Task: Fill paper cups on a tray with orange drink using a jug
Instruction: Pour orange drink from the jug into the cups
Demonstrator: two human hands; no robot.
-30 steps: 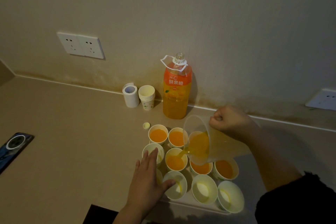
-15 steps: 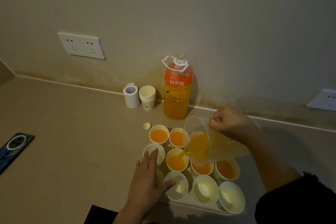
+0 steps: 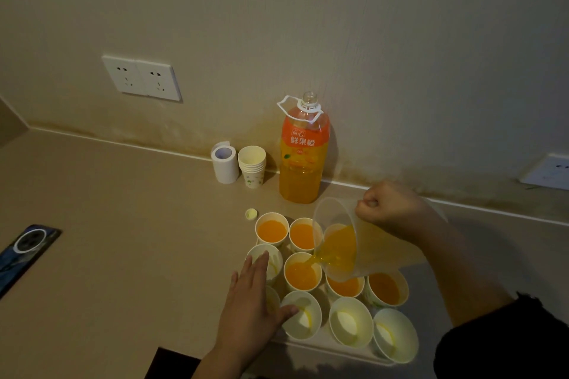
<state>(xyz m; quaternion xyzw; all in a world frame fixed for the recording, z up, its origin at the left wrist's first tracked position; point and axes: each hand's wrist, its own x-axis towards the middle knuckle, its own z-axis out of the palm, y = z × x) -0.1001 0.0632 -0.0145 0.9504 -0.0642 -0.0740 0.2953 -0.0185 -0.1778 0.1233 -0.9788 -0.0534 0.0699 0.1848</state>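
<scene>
On the counter (image 3: 123, 224) near the wall sits a tray (image 3: 326, 349) of paper cups (image 3: 351, 321) in rows. The right hand (image 3: 391, 209) is closed in a fist round the handle of a clear jug (image 3: 338, 243), which is tipped to the left over the tray. A thin stream of orange drink (image 3: 317, 260) runs from its lip into a cup in the middle row (image 3: 302, 272), already well filled.

Two back-row cups left of the jug hold drink, and so do two middle-row cups under and to the right of it. Three front cups are almost empty, with only a yellowish trace inside. The jug may hide another back cup; I cannot tell.

The left hand (image 3: 252, 301) lies flat with straight fingers over the cups at the tray's left edge, holding nothing. Its thumb touches the rim of the nearest front cup (image 3: 301, 314).

Behind the tray an uncapped bottle (image 3: 303, 160) of orange drink stands upright against the wall. Left of it are a stack (image 3: 252, 166) of spare cups and a white roll (image 3: 224, 163), just beside each other. A small cap (image 3: 251, 213) lies on the counter beside the back left cup. A double socket (image 3: 141, 78) is on the wall.
</scene>
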